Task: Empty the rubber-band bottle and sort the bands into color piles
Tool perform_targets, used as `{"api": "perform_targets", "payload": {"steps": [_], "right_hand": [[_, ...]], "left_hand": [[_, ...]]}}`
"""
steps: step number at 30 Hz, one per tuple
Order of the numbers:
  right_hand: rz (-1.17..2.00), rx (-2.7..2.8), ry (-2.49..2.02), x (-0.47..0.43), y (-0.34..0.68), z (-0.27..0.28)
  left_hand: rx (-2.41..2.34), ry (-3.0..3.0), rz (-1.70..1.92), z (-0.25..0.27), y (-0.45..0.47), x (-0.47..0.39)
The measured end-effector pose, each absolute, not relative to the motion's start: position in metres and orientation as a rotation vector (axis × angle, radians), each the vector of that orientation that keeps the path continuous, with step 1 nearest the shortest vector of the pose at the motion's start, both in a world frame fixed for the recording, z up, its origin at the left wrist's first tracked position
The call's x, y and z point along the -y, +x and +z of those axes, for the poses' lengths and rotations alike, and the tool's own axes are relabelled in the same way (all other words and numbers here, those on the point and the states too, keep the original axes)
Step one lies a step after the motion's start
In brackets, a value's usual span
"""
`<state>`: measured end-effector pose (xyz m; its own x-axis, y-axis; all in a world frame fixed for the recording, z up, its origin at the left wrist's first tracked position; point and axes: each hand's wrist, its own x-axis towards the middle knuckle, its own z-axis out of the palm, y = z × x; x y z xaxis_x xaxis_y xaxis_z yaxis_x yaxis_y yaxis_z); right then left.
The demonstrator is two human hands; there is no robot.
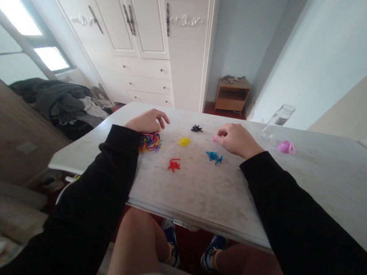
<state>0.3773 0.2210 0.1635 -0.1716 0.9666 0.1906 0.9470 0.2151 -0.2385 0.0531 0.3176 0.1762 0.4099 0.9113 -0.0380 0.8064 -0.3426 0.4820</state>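
Observation:
My left hand (147, 121) rests beside a heap of mixed-colour small rubber bands (151, 142), its fingers loosely bent and apart with nothing seen in them. At the right, my right hand (236, 139) is closed in a pinch, its fingertips on pink rubber bands (214, 138) at the tabletop; how many is too small to tell. Between the hands lie separate little piles: black bands (197, 129), yellow bands (184, 142), red bands (174, 165) and blue bands (213, 157).
Everything lies on a white table (190, 192). Beyond my right hand are a clear glass bottle (277, 120), tilted in view, and a purple-pink bundle (286, 147). A white wardrobe (148, 39) and a small wooden cabinet (231, 96) stand behind; dark clothes (57, 104) are heaped at left.

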Motion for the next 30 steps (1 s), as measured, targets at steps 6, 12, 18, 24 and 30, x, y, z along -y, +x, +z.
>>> {"api": "perform_targets", "payload": {"steps": [6,12,18,24,30], "right_hand": [[0.099,2.199,-1.803,-0.2203,0.3767,0.1648],[0.098,2.204,-1.796,-0.2202,0.3764,0.1642],[0.093,2.219,-1.799,-0.2201,0.3765,0.1645],[0.105,2.223,-1.795,-0.2202,0.3768,0.1642],[0.118,2.213,-1.799,-0.2206,0.3772,0.1633]], "left_hand": [[-1.458,2.269,0.402,0.1794,0.0543,-0.3162],[-1.464,2.275,0.454,0.1779,0.0532,-0.3189],[-1.467,2.247,0.485,0.1754,0.0523,-0.3214],[-1.500,2.226,0.468,0.1769,0.0546,-0.3182],[-1.488,2.255,0.439,0.1770,0.0537,-0.3185]]}}
